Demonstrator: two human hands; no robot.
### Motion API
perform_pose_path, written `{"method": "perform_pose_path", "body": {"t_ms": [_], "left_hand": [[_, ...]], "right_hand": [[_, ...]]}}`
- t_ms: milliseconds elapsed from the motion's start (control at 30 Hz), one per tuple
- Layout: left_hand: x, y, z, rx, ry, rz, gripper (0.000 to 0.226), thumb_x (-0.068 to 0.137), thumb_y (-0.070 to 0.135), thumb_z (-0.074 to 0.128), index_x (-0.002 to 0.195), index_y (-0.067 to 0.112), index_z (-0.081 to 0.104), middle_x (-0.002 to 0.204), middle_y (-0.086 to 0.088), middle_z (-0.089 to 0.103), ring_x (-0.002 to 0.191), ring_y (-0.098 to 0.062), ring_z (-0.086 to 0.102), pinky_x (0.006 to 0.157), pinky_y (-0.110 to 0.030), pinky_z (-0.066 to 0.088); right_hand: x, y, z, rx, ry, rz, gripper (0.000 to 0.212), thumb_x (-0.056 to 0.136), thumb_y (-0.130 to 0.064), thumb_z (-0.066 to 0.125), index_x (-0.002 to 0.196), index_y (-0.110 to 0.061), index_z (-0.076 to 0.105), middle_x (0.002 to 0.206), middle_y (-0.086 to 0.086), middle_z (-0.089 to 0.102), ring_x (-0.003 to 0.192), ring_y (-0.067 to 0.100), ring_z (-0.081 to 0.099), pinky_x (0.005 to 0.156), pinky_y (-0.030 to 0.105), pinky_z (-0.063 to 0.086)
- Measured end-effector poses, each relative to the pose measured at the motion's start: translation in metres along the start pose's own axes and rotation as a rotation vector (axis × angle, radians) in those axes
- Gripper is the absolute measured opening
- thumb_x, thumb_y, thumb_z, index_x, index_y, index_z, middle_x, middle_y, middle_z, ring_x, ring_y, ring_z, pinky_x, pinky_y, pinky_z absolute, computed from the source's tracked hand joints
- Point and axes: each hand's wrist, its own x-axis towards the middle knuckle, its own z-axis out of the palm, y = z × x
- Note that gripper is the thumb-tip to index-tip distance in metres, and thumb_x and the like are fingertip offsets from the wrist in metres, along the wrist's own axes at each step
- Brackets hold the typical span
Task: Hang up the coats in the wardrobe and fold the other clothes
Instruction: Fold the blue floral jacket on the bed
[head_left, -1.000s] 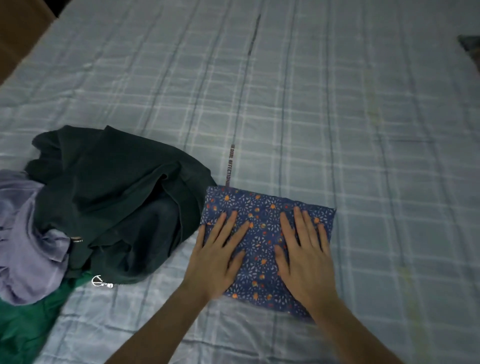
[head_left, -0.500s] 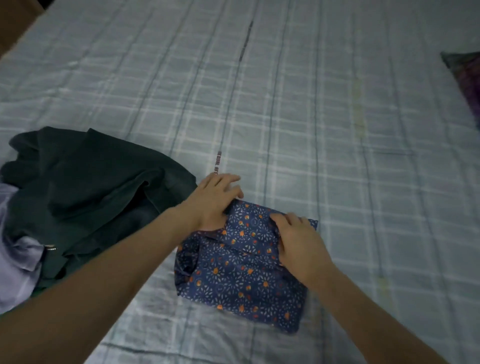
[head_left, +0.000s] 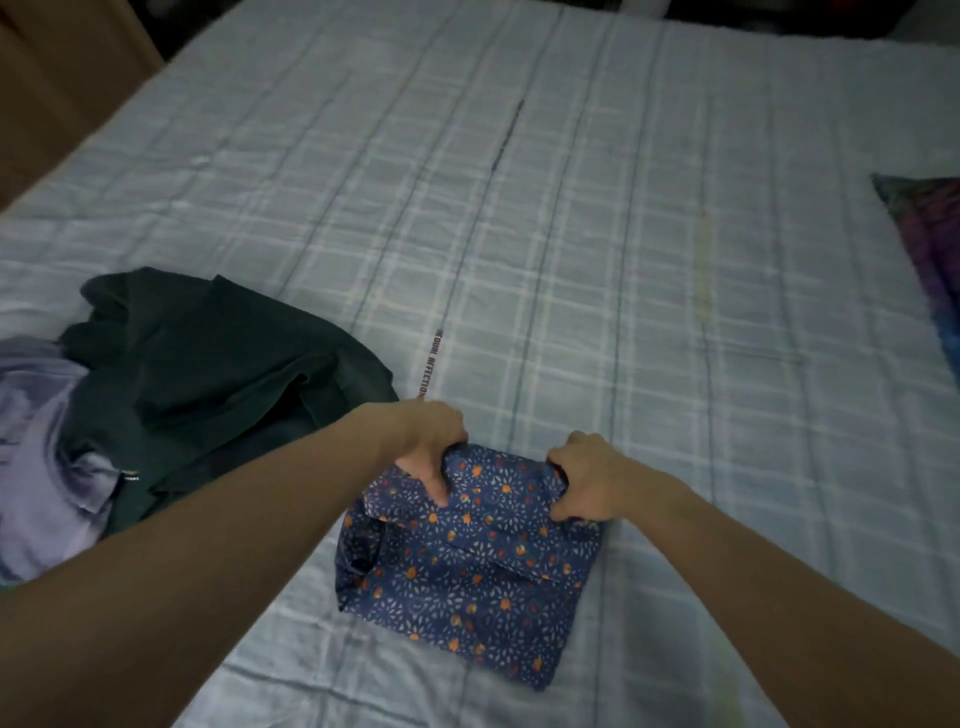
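I see my left hand (head_left: 428, 449) and right hand (head_left: 589, 480) gripping the far edge of the folded blue floral garment (head_left: 467, 561), which lies toward the bed's (head_left: 623, 260) near edge.

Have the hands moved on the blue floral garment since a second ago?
Yes. Left hand and right hand went from its middle to grip its far edge, toward the sheet's printed stripe.

Plaid bedsheet (head_left: 597, 249) spread flat (printed lettering along centre stripe).

The left hand (head_left: 428, 449) and right hand (head_left: 584, 480), flat on the folded blue floral garment (head_left: 467, 561) a second ago, now grip its far edge with curled fingers. That edge is lifted and bunched.
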Motion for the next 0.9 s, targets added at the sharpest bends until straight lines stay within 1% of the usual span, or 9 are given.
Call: {"method": "perform_pose_path", "body": {"t_ms": [100,167,267,367,467,567,633,767,900], "left_hand": [[-0.030,0.008,0.017,-0.037,0.074,-0.040,0.059,0.075,0.045,0.078,0.121,0.019,0.050,0.121,-0.006,0.055,0.112,-0.029,0.053,0.091,-0.042,0.047],[-0.055,0.017,0.021,-0.027,0.136,-0.083,0.052,0.081,0.036,0.075,0.121,0.019,0.047,0.120,-0.009,0.059,0.109,-0.031,0.057,0.082,-0.039,0.047],[-0.099,0.028,0.013,0.039,0.192,-0.116,0.053,0.083,0.036,0.072,0.126,0.021,0.045,0.117,-0.010,0.061,0.105,-0.033,0.059,0.072,-0.036,0.041],[-0.148,0.035,0.005,-0.010,0.197,-0.121,0.052,0.079,0.036,0.075,0.121,0.022,0.048,0.114,-0.010,0.062,0.105,-0.033,0.059,0.078,-0.038,0.048],[-0.200,0.044,-0.001,-0.048,0.246,-0.114,0.044,0.078,0.031,0.075,0.113,0.020,0.052,0.115,-0.006,0.060,0.107,-0.029,0.057,0.082,-0.040,0.048],[-0.258,0.055,-0.006,0.032,0.390,-0.131,0.034,0.084,0.028,0.067,0.113,0.017,0.055,0.114,-0.004,0.056,0.105,-0.028,0.054,0.080,-0.041,0.046],[-0.297,0.056,-0.002,0.065,0.509,-0.162,0.036,0.085,0.023,0.063,0.119,0.016,0.055,0.117,-0.004,0.055,0.106,-0.029,0.053,0.080,-0.041,0.046],[-0.382,0.055,0.004,0.030,0.683,-0.287,0.040,0.087,0.014,0.055,0.127,0.017,0.051,0.138,-0.004,0.050,0.123,-0.027,0.049,0.081,-0.039,0.051],[-0.476,0.062,0.011,0.124,0.778,-0.513,0.034,0.089,0.024,0.054,0.122,0.023,0.054,0.117,0.000,0.064,0.105,-0.027,0.061,0.066,-0.036,0.044]], "right_hand": [[-0.029,-0.007,0.004,0.042,0.095,-0.107,0.043,0.078,-0.043,0.067,0.109,-0.018,0.050,0.106,0.007,0.051,0.099,0.026,0.050,0.081,0.033,0.043],[-0.055,-0.015,0.001,0.102,0.094,-0.157,0.040,0.085,-0.041,0.063,0.109,-0.016,0.042,0.104,0.009,0.057,0.092,0.027,0.055,0.074,0.033,0.042],[-0.096,-0.030,-0.011,0.048,0.130,-0.224,0.044,0.085,-0.044,0.064,0.110,-0.019,0.036,0.105,0.006,0.058,0.094,0.026,0.058,0.071,0.034,0.043],[-0.135,-0.045,-0.029,0.031,0.166,-0.309,0.051,0.078,-0.044,0.070,0.115,-0.021,0.043,0.112,-0.001,0.057,0.102,0.020,0.057,0.076,0.033,0.044],[-0.171,-0.061,-0.051,-0.073,0.216,-0.400,0.047,0.075,-0.045,0.067,0.113,-0.023,0.048,0.111,-0.006,0.053,0.105,0.015,0.054,0.076,0.031,0.043],[-0.200,-0.082,-0.085,-0.224,0.318,-0.483,0.039,0.083,-0.046,0.060,0.112,-0.023,0.048,0.110,-0.005,0.049,0.104,0.014,0.051,0.070,0.028,0.035],[-0.216,-0.103,-0.108,-0.274,0.364,-0.541,0.037,0.088,-0.044,0.057,0.115,-0.021,0.047,0.113,-0.003,0.049,0.105,0.017,0.052,0.073,0.030,0.040],[-0.238,-0.157,-0.150,-0.346,0.411,-0.619,0.032,0.093,-0.040,0.054,0.115,-0.022,0.041,0.112,-0.003,0.056,0.100,0.022,0.058,0.071,0.032,0.038],[-0.259,-0.230,-0.185,-0.425,0.514,-0.723,0.036,0.095,-0.040,0.051,0.125,-0.024,0.039,0.122,-0.004,0.055,0.105,0.023,0.059,0.076,0.034,0.045]]}}
